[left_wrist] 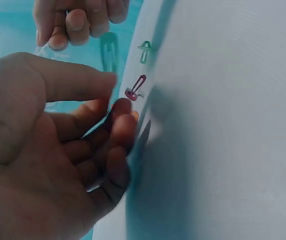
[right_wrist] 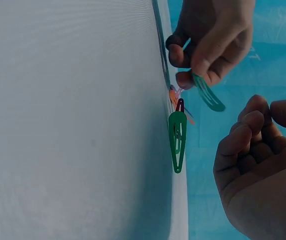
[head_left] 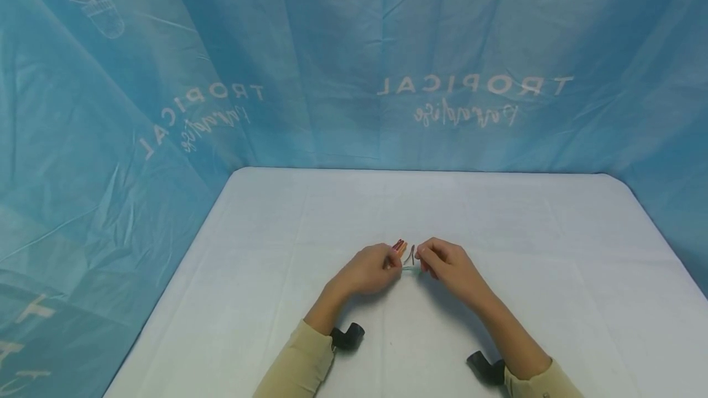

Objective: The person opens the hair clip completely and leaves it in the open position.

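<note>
My left hand (head_left: 372,269) pinches a flat green snap hair clip (right_wrist: 210,95) between thumb and index finger. That clip points toward my right hand (head_left: 450,266), whose fingers are loosely curled, with nothing visible between thumb and fingertips. Between and beyond the hands are more clips: a second green clip (right_wrist: 177,150), a dark red clip (left_wrist: 135,89) and a small green clip (left_wrist: 144,54). Orange clips (head_left: 402,250) show just past the left fingers in the head view, with red and purple ones beside them. Whether these rest on the table or hang is hard to tell.
A white-covered table (head_left: 498,214) spreads under both hands. Blue curtains (head_left: 343,66) with printed lettering stand behind it and along the sides. Black devices (head_left: 347,337) are strapped at both wrists.
</note>
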Demonstrator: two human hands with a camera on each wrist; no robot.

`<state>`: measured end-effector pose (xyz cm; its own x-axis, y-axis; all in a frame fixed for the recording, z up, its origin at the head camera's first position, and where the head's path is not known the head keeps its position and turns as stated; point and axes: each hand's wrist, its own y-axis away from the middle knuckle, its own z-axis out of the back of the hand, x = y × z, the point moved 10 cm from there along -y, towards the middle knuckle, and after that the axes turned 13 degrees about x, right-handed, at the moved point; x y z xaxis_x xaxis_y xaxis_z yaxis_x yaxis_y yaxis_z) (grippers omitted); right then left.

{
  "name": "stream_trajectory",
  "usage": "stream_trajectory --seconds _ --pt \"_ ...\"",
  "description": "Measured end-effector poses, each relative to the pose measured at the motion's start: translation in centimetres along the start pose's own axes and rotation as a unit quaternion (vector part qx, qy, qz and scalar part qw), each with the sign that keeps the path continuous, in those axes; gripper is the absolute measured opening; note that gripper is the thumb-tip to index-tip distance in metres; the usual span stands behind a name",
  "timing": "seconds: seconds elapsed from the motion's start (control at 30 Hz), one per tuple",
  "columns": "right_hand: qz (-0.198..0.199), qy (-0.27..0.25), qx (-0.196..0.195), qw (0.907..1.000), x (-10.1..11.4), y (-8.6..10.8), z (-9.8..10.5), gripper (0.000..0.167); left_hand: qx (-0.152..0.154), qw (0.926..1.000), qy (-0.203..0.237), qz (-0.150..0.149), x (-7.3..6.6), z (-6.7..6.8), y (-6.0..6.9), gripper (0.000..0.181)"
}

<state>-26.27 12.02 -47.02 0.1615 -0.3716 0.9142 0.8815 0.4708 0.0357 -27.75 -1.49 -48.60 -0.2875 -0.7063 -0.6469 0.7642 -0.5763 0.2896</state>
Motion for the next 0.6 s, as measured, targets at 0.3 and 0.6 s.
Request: stream_trajectory --seconds 0.3,0.6 --pt "-0.015 -0.002 0.008 0.9999 -0.27 0.03 -0.27 0.03 0.026 0.9926 0.119 -0.01 0.94 -0.27 -0.17 0.009" --pt "-0.019 0.005 -0.005 0.9998 -0.66 -0.02 0.02 0.026 0.039 0.9829 0.178 -0.026 0.83 -0.07 -0.08 0.013"
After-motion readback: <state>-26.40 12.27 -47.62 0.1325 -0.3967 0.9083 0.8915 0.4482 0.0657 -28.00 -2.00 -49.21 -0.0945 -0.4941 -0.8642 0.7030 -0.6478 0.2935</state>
